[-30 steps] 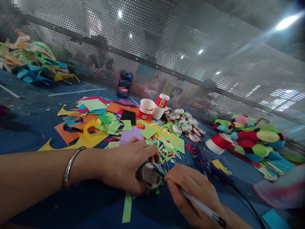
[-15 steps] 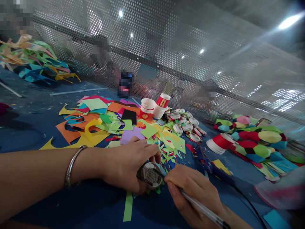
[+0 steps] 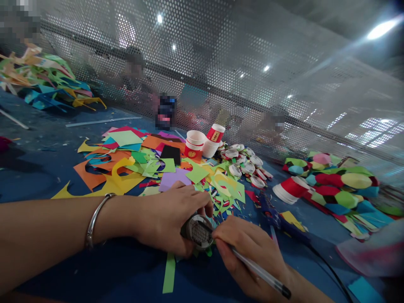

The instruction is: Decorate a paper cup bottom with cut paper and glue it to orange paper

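My left hand (image 3: 170,216) is closed around a small dark-sided round cup piece (image 3: 201,239), its white face turned up and covered with a grid of dark lines. In my right hand (image 3: 249,254) is a clear-barrelled pen (image 3: 261,273) with a black end. The pen's dark tip lies over the gridded face; whether it touches is hard to tell. Beneath my left hand a strip of light green paper (image 3: 169,273) sticks out toward me. Coloured paper scraps (image 3: 175,179) spread just beyond both hands.
Red-and-white paper cups (image 3: 194,149) stand behind the scraps, beside a heap of cut cup pieces (image 3: 243,162). A blue glue gun (image 3: 269,212) with a black cord lies right of my hands. Patchwork paper shapes (image 3: 337,185) lie farther right. A perforated metal screen (image 3: 189,50) borders the table.
My right hand has shifted slightly left, bringing the pen tip farther across the gridded face. The pen's rear end has swung left and up. My left hand stays in place.
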Demonstrator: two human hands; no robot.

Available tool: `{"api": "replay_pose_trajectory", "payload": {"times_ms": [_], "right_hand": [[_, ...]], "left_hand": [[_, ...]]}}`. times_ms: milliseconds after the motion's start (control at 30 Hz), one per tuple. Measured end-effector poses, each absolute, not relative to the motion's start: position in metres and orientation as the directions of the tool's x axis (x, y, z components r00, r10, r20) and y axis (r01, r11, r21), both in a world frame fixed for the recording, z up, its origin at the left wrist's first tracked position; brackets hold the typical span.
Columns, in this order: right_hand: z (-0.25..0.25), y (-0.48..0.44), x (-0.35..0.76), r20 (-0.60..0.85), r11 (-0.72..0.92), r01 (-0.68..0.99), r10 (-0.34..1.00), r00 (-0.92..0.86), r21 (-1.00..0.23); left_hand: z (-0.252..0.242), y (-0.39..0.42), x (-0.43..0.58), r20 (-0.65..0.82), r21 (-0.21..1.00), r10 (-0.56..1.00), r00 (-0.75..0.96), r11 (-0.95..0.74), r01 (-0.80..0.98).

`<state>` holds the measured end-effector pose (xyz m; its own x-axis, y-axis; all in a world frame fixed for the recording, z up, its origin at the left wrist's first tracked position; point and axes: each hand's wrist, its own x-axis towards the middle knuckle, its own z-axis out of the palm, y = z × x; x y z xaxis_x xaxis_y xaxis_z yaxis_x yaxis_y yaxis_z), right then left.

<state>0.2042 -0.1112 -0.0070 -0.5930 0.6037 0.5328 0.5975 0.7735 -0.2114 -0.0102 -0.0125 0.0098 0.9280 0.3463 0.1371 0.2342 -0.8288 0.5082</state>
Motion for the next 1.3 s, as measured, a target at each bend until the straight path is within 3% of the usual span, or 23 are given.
{"api": "replay_pose_trajectory", "payload": {"times_ms": [233,467,1300], "right_hand": [[-0.0092,-0.1078,0.2056,0.51,0.76,0.584,0.636,-0.579,-0.286],[-0.0036,-0.1125,0.2082,0.568,0.745,0.615,0.632,-0.528,-0.257],[-0.0054,-0.1143,0.2104,0.524,0.742,0.631,0.639,-0.563,-0.225]], "left_hand": [[0.0085,-0.0118,-0.0089,0.139,0.522,0.342,0.929,-0.823,0.225],[0.009,-0.0115,-0.0097,0.129,0.523,0.346,0.929,-0.82,0.232],[0.0032,-0.0103,-0.0092,0.195,0.517,0.324,0.926,-0.836,0.183]]}}
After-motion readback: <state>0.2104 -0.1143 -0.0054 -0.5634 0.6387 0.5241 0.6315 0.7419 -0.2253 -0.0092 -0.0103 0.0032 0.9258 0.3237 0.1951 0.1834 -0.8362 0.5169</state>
